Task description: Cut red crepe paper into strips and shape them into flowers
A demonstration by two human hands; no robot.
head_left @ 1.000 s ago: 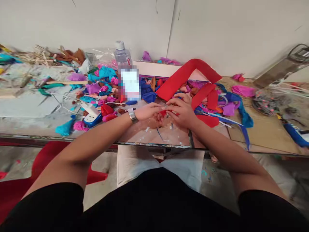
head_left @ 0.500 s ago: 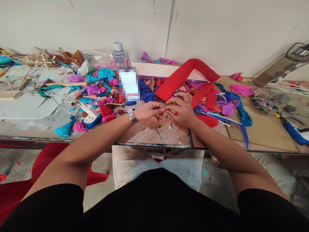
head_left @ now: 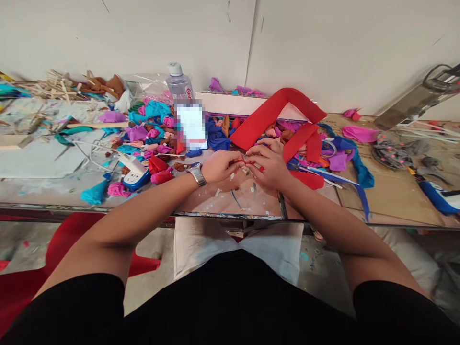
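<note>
My left hand (head_left: 220,166), with a metal watch at the wrist, is closed in a pinch just above the table. Its fingertips meet those of my right hand (head_left: 270,164), also closed. Between them is a small piece of red crepe paper (head_left: 261,168), with bits of red showing among the right fingers; most of it is hidden. A long folded strip of red crepe paper (head_left: 266,117) lies behind my right hand, over a heap of coloured rolled paper pieces. Scissors (head_left: 312,170) appear to lie partly covered to the right of that hand.
A phone with a blurred screen (head_left: 191,124) leans near a water bottle (head_left: 179,84). To the left are a blue-and-white power strip (head_left: 135,178) with a cable and a pile of wooden sticks (head_left: 59,86). Cardboard (head_left: 388,191) covers the right side. The table's front edge is close.
My left hand has turned slightly, its fingers curling more over the red piece. My right hand stays nearly in place, and the view has shifted a little.
</note>
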